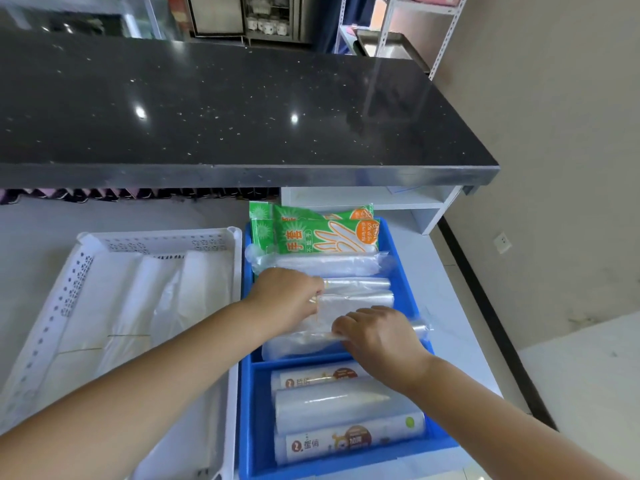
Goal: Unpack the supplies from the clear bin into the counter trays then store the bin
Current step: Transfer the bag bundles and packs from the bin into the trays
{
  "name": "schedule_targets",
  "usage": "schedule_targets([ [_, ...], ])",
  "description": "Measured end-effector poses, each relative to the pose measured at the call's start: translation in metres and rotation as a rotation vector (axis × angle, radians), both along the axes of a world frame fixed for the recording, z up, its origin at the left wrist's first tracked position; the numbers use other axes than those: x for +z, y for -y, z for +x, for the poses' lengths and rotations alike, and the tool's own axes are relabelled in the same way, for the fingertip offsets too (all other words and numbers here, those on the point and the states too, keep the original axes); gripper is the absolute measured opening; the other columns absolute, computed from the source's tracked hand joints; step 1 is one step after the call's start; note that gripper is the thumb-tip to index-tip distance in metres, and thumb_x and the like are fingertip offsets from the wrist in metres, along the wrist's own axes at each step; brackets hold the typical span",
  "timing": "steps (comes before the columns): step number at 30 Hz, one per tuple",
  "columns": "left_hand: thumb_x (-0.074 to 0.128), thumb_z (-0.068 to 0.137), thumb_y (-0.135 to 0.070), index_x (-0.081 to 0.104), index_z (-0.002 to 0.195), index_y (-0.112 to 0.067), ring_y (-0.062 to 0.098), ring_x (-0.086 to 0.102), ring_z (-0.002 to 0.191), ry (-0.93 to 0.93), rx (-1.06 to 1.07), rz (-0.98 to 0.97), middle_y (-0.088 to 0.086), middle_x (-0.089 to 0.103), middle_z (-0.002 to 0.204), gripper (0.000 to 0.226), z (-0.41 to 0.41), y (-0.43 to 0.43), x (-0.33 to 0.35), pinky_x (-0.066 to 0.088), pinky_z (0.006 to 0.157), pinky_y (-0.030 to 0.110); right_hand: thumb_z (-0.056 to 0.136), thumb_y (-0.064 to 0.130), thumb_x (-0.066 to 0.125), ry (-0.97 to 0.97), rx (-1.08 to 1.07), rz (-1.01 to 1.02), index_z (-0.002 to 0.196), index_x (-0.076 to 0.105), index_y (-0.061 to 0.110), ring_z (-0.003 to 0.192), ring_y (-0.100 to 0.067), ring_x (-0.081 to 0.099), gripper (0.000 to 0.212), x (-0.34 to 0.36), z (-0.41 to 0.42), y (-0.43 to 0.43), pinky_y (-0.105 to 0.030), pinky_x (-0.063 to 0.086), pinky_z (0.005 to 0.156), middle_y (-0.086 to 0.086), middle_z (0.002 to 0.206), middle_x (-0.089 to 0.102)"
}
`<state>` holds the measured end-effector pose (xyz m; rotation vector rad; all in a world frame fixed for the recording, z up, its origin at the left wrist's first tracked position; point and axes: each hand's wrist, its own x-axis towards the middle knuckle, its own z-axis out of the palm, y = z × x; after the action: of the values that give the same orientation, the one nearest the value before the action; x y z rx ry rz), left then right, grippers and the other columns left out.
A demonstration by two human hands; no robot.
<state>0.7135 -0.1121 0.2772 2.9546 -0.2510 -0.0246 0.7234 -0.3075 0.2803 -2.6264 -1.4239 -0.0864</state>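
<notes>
A blue divided tray sits on the white counter. Its far section holds green glove packets and several rolls of clear plastic bags. Both my hands are on one clear bag roll in that section: my left hand grips its left end, my right hand grips its front edge. The near section holds three printed rolls. A white perforated tray to the left holds folded white plastic bags. No clear bin is in view.
A black speckled countertop overhangs the work surface just beyond the trays. An open white shelf sits under it at the right. The beige wall and floor lie to the right. Metal racks stand at the back.
</notes>
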Motion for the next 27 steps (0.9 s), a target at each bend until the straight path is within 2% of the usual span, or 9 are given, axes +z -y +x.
schedule_targets([
  [3, 0.067, 0.076, -0.024, 0.065, 0.097, -0.015, 0.025, 0.056, 0.090, 0.164, -0.016, 0.037, 0.003, 0.065, 0.093, 0.023, -0.004, -0.015, 0.002, 0.041, 0.068, 0.032, 0.055, 0.007, 0.076, -0.074, -0.028, 0.010, 0.069, 0.065, 0.016, 0.046, -0.024, 0.058, 0.019, 0.001, 0.004, -0.005, -0.022, 0.043, 0.039, 0.000, 0.053, 0.063],
  [6, 0.061, 0.082, -0.021, 0.062, 0.105, -0.013, 0.023, 0.053, 0.101, 0.084, 0.047, 0.040, 0.003, 0.060, 0.105, 0.024, -0.009, -0.020, -0.001, 0.043, 0.072, 0.034, 0.074, 0.012, 0.064, -0.142, -0.043, -0.010, 0.083, 0.065, 0.012, 0.063, -0.031, 0.062, 0.010, -0.001, 0.010, -0.012, -0.029, 0.042, 0.050, -0.007, 0.071, 0.069],
  [8, 0.056, 0.084, -0.020, 0.060, 0.105, -0.015, 0.022, 0.052, 0.104, 0.016, 0.099, 0.011, 0.002, 0.058, 0.108, 0.022, -0.009, -0.019, -0.004, 0.042, 0.069, 0.033, 0.083, 0.017, 0.053, -0.158, -0.080, -0.066, 0.094, 0.063, 0.014, 0.079, -0.033, 0.061, 0.015, -0.005, 0.014, -0.017, -0.030, 0.037, 0.057, -0.008, 0.087, 0.069],
  [12, 0.051, 0.085, -0.016, 0.053, 0.086, -0.016, 0.024, 0.054, 0.085, -0.019, 0.106, -0.062, 0.003, 0.058, 0.094, 0.002, -0.010, -0.020, -0.004, 0.034, 0.058, 0.030, 0.084, 0.030, 0.056, -0.187, -0.073, -0.113, 0.107, 0.059, 0.019, 0.091, -0.032, 0.062, 0.025, -0.004, 0.016, -0.015, -0.033, 0.047, 0.067, -0.005, 0.102, 0.068],
  [15, 0.041, 0.089, -0.016, 0.046, 0.087, -0.018, 0.025, 0.054, 0.075, -0.136, 0.169, -0.183, 0.005, 0.062, 0.090, 0.005, -0.011, -0.022, -0.007, 0.032, 0.056, 0.031, 0.084, 0.030, 0.055, -0.217, -0.080, -0.145, 0.116, 0.055, 0.023, 0.097, -0.031, 0.062, 0.033, -0.002, 0.017, -0.012, -0.039, 0.054, 0.076, -0.004, 0.111, 0.067],
  [18, 0.035, 0.091, -0.015, 0.048, 0.094, -0.020, 0.023, 0.053, 0.078, -0.220, 0.193, -0.219, 0.002, 0.060, 0.095, 0.014, -0.009, -0.024, -0.008, 0.033, 0.055, 0.030, 0.088, 0.021, 0.048, -0.206, -0.074, -0.184, 0.120, 0.054, 0.023, 0.097, -0.033, 0.061, 0.032, -0.005, 0.018, -0.012, -0.037, 0.052, 0.076, -0.007, 0.113, 0.066],
  [22, 0.035, 0.090, -0.010, 0.047, 0.089, -0.025, 0.019, 0.045, 0.068, -0.241, 0.184, -0.198, -0.004, 0.049, 0.078, 0.019, -0.009, -0.027, -0.006, 0.023, 0.047, 0.026, 0.088, 0.018, 0.049, -0.213, -0.063, -0.211, 0.113, 0.058, 0.023, 0.093, -0.033, 0.063, 0.027, -0.004, 0.022, -0.015, -0.034, 0.049, 0.071, -0.009, 0.105, 0.069],
  [25, 0.040, 0.084, -0.004, 0.052, 0.092, -0.016, 0.024, 0.048, 0.067, -0.168, 0.143, -0.029, -0.002, 0.046, 0.068, 0.019, -0.011, -0.024, -0.002, 0.025, 0.048, 0.028, 0.088, 0.015, 0.048, -0.231, -0.064, -0.245, 0.111, 0.058, 0.020, 0.093, -0.033, 0.063, 0.025, -0.003, 0.024, -0.021, -0.034, 0.049, 0.071, -0.009, 0.104, 0.069],
  [27, 0.048, 0.081, -0.003, 0.060, 0.095, -0.015, 0.028, 0.055, 0.080, -0.007, 0.089, 0.028, 0.002, 0.058, 0.083, 0.022, -0.014, -0.022, 0.000, 0.035, 0.056, 0.030, 0.089, 0.015, 0.047, -0.231, -0.058, -0.254, 0.111, 0.057, 0.019, 0.093, -0.033, 0.063, 0.025, -0.004, 0.024, -0.022, -0.036, 0.053, 0.075, -0.009, 0.106, 0.068],
])
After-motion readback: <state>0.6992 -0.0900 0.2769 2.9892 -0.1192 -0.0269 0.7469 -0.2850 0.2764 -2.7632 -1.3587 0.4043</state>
